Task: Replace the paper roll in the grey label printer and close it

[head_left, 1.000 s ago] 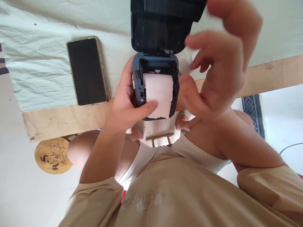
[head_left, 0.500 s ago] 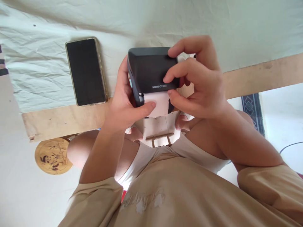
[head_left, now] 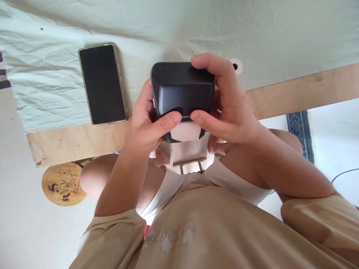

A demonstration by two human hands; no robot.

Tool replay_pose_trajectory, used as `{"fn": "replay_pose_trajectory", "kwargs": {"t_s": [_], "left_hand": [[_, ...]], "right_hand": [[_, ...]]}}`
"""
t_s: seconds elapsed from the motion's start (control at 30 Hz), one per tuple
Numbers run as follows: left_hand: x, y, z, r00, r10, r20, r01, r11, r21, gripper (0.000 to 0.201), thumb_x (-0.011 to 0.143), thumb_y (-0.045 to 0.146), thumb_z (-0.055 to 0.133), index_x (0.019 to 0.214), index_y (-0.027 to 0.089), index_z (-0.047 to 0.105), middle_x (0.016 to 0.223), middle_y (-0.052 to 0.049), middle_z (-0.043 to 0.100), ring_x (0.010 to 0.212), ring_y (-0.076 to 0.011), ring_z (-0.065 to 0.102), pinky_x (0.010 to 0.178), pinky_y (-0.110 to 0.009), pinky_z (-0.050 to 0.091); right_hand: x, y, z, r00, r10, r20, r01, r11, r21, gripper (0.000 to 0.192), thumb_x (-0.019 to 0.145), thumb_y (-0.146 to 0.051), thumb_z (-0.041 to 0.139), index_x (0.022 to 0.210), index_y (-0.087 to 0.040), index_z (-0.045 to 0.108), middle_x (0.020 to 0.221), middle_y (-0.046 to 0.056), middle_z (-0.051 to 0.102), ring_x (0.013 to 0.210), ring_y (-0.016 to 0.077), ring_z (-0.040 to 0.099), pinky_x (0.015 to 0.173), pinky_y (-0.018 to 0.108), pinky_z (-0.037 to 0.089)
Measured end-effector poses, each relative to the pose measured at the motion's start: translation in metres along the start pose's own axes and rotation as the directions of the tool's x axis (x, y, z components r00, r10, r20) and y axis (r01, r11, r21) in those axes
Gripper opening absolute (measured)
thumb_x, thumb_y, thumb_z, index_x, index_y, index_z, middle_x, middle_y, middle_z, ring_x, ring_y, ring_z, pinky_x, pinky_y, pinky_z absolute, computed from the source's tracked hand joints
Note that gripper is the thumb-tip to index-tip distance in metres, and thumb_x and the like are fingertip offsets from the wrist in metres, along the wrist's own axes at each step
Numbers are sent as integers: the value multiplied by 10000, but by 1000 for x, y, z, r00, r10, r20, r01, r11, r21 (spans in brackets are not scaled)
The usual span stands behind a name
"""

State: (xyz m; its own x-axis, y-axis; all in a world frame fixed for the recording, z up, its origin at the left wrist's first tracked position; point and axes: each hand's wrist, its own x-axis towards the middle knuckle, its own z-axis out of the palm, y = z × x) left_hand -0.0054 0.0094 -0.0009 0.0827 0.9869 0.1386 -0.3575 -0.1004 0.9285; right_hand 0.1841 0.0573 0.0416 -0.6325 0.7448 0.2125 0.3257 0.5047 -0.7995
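A black label printer (head_left: 185, 95) is held up in front of me at the table's near edge. My left hand (head_left: 151, 121) wraps round its left side, the thumb pressing near the front edge of the lid. On the other side my right hand (head_left: 230, 101) grips it, thumb on the lid's front edge and index finger over the top back corner. A strip of white label paper (head_left: 185, 131) with a torn end sticks out from under the lid. My thumbs cover part of the lettering. The undersides of both hands are hidden behind the printer.
A smartphone (head_left: 103, 84) in a clear case lies on the pale green cloth (head_left: 157, 22) to the left. Just beyond my right hand is a small white roll (head_left: 238, 66) with a dark core. A round wooden stool top (head_left: 63, 185) with a panda picture stands lower left.
My right hand has shifted from fingers on the lid to a grip round the printer's right side. The printer has tilted, and the white roll behind is now more visible.
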Motion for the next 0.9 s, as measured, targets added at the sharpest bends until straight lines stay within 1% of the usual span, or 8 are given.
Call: {"fn": "replay_pose_trajectory", "kwargs": {"t_s": [0.13, 0.3, 0.43, 0.5, 0.57, 0.67, 0.77, 0.9], "left_hand": [[0, -1, -1, 1000, 16, 21, -16, 1000, -11, 550, 790, 344, 733, 1287, 209, 541, 1072, -65, 647, 861, -155, 675, 717, -271, 564], [0, 1, 1, 998, -49, -36, 49, 999, -7, 497, 793, 336, 731, 1250, 239, 563, 1042, -48, 644, 843, -151, 670, 717, -274, 559], [1, 0, 0, 998, -50, -35, 50, 999, -4, 494, 786, 375, 740, 1234, 258, 570, 989, -24, 642, 815, -144, 672, 756, -306, 569], [2, -1, 0, 999, -28, -24, 28, 1000, -11, 500, 792, 364, 734, 1245, 239, 567, 1018, -37, 657, 873, -162, 686, 795, -329, 579], [3, -1, 2, 999, -27, -45, 25, 999, -44, 488, 812, 371, 708, 1252, 213, 568, 1053, -61, 679, 1030, -209, 686, 863, -354, 585], [4, 3, 9, 990, -96, -104, 75, 980, -185, 466, 888, 496, 566, 1213, 163, 603, 1077, -95, 706, 1280, -261, 592, 1030, -407, 550], [5, 6, 13, 980, -122, -159, 75, 958, -277, 424, 947, 470, 461, 1132, 134, 642, 1048, -82, 726, 1305, -234, 586, 1153, -416, 478], [4, 5, 11, 967, -114, -226, 55, 966, -253, 331, 960, 383, 494, 1082, 121, 657, 999, -35, 736, 1227, -197, 650, 1211, -421, 426]], "right_hand": [[0, 8, 4, 999, -40, -30, 42, 997, 71, 631, 880, -488, 515, 1400, -207, 295, 1480, 73, 396, 1351, 169, 507, 1245, 410, 466], [2, 15, 7, 1000, 2, 0, -2, 984, 180, 644, 877, -518, 515, 1405, -233, 281, 1395, 63, 474, 1263, 140, 565, 1235, 385, 469], [2, 15, 7, 999, 44, 10, -45, 985, 164, 644, 879, -542, 509, 1415, -262, 289, 1361, 42, 515, 1273, 134, 558, 1247, 389, 450], [2, 15, 7, 998, 60, 8, -60, 984, 169, 637, 881, -545, 507, 1416, -273, 295, 1353, 34, 526, 1291, 132, 548, 1244, 383, 451], [1, 16, 7, 998, 56, 5, -56, 980, 192, 634, 879, -550, 507, 1413, -276, 303, 1372, 36, 515, 1306, 132, 539, 1225, 365, 468], [1, 17, 8, 998, 69, 9, -69, 975, 211, 646, 882, -555, 495, 1429, -273, 297, 1394, 52, 499, 1287, 128, 548, 1197, 343, 485], [1, 18, 9, 994, 103, 27, -107, 971, 215, 670, 890, -565, 476, 1460, -280, 270, 1382, 63, 505, 1242, 118, 565, 1149, 327, 515], [1, 18, 10, 996, 90, 8, -89, 960, 264, 651, 886, -538, 495, 1442, -274, 284, 1389, 56, 493, 1237, 109, 566, 1166, 315, 506]]}}
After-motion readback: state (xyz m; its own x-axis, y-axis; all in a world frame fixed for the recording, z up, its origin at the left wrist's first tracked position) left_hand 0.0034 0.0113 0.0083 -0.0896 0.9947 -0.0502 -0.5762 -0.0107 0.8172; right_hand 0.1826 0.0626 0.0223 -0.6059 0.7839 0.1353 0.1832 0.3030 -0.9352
